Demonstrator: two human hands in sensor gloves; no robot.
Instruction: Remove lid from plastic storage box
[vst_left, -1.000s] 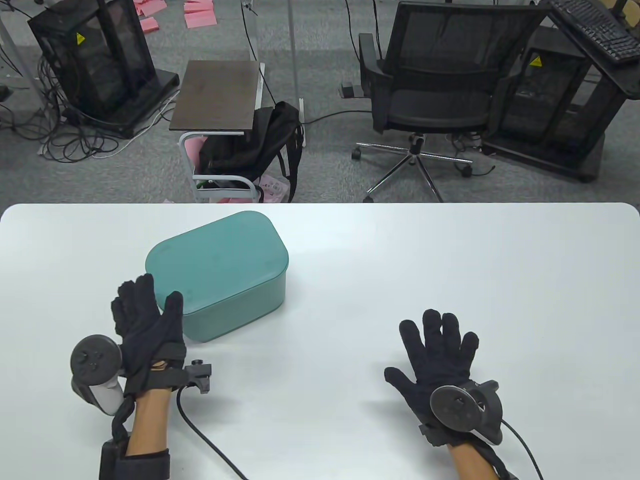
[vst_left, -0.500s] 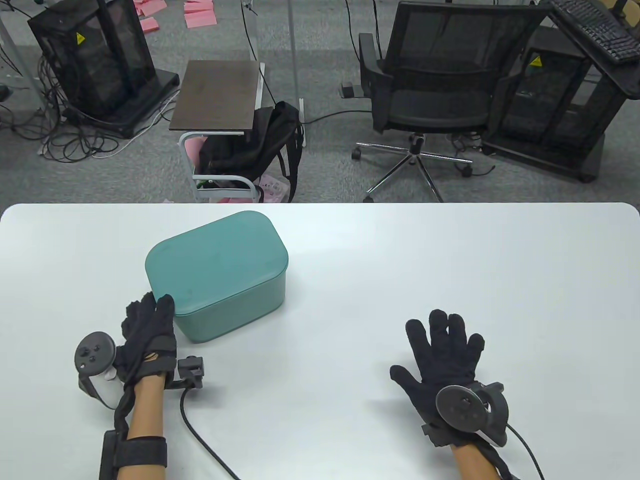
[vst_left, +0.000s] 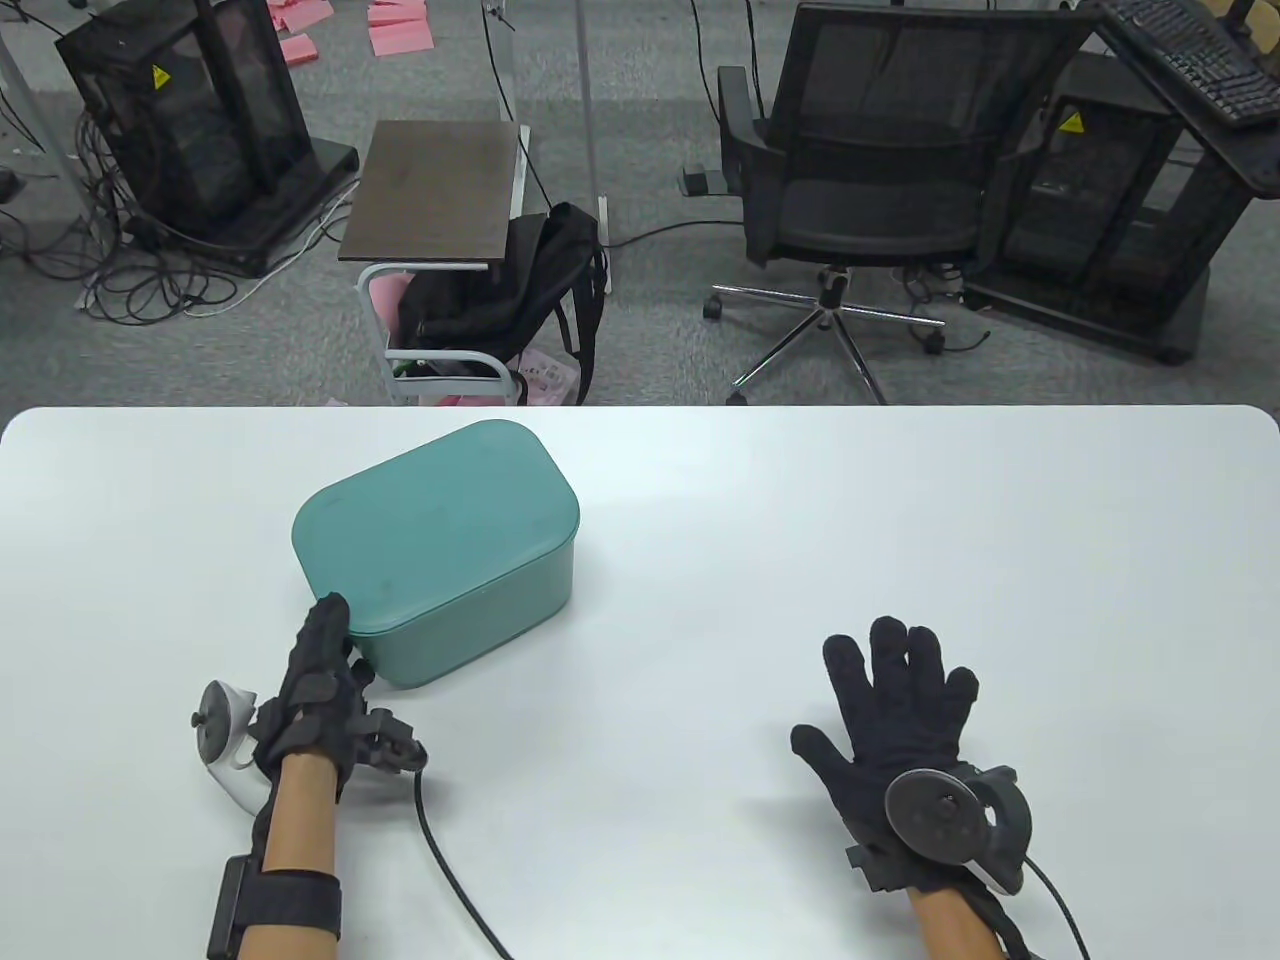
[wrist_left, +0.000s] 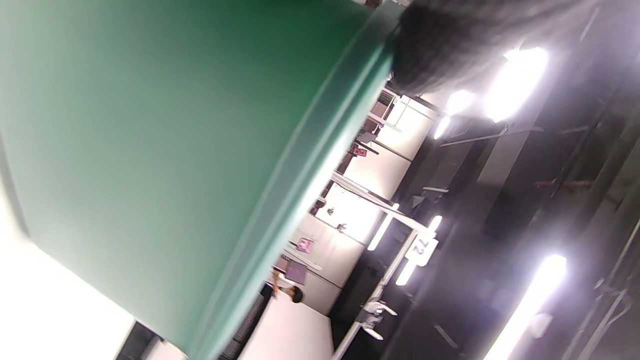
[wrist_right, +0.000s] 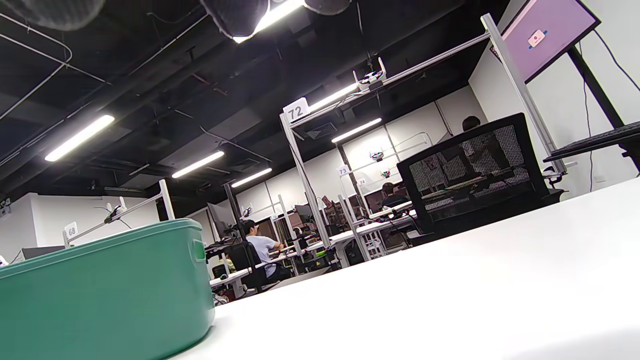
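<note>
My left hand (vst_left: 322, 665) has turned edge-on against the near corner of the lid (vst_left: 430, 520), seemingly gripping its rim on the box (vst_left: 470, 620) at table left, while my right hand (vst_left: 900, 700) rests spread flat.

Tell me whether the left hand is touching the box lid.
Touching. In the table view the left hand has fingertips on the lid's near corner edge; the left wrist view shows a fingertip against the rim.

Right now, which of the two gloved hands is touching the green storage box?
The left hand: its fingertips rest on the near corner of the green storage box, at the lid's edge. The right hand lies spread flat on the white table, well apart.
</note>
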